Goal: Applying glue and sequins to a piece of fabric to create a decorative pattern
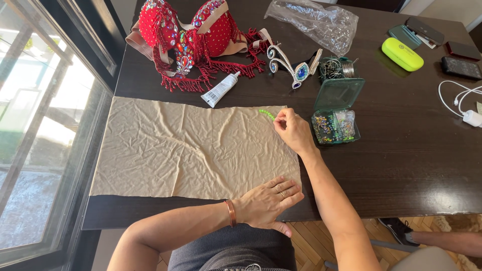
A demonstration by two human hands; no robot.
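Pinching green beads point(267, 114) beside open bead box point(335, 126), right hand point(292, 130)

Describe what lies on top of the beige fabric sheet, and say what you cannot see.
On the beige fabric lie a short green bead string, pinched by the right hand, and the flat left hand. The dark table beneath the fabric is covered there.

dark table point(401, 165), beige cloth point(191, 150), bead box point(334, 125)
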